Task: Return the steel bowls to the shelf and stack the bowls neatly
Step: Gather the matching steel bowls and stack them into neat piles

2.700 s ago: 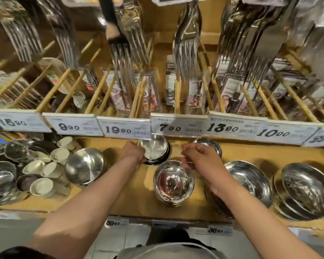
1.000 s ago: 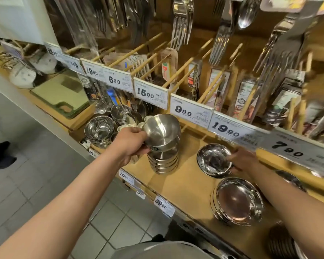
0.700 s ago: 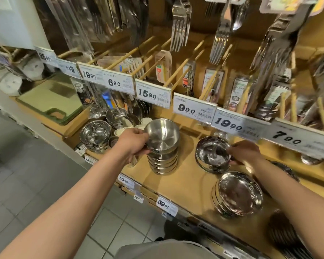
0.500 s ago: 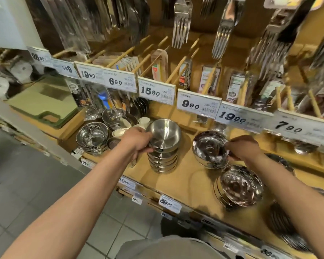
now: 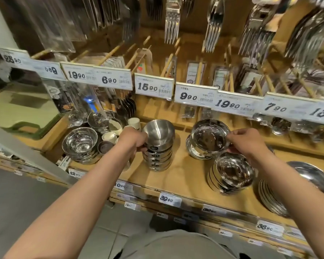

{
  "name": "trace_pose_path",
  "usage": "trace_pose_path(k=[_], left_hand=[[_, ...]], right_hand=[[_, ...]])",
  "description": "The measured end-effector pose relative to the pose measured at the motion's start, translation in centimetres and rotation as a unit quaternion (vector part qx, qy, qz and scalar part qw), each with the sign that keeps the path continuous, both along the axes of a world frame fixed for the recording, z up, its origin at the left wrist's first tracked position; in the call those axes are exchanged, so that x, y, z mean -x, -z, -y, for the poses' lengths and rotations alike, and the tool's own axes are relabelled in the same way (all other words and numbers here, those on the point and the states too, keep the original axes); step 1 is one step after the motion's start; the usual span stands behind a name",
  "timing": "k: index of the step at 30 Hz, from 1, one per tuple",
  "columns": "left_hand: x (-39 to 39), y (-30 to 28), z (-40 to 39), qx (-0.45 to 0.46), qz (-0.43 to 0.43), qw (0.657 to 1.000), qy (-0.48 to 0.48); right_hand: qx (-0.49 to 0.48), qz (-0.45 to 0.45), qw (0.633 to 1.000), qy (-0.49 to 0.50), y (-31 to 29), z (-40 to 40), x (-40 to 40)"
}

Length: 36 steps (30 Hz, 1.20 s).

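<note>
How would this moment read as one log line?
left hand: grips top bowl on stack | right hand: pinches shiny bowl rim | shelf: stacking unfinished

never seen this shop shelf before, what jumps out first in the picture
Two bare hands at the middle of the wooden shelf: the left hand grips the top bowl of a tall stack, the right hand holds a shiny bowl. Above runs a row of price tags, with forks hanging higher.
</note>
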<state>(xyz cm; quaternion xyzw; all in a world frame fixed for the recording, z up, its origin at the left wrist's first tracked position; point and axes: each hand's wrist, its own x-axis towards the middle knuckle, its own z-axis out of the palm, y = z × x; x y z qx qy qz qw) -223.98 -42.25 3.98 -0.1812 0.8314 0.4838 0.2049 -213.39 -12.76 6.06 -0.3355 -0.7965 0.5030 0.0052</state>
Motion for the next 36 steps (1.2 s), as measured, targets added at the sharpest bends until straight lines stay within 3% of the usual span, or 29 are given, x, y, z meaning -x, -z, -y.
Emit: trace_pose_path(k=[10,36], left_hand=[[-0.6,0.3,-0.4,-0.01,-0.021,1.0,-0.006],[-1.6,-0.1,0.1,-0.038,-0.028,0.999,-0.011]], right_hand=[[0.067,-0.013,0.997,0.036,-0.9,1.8,-2.0],[0.058,-0.02,0.997,0.047,-0.2,2.7,-3.4]])
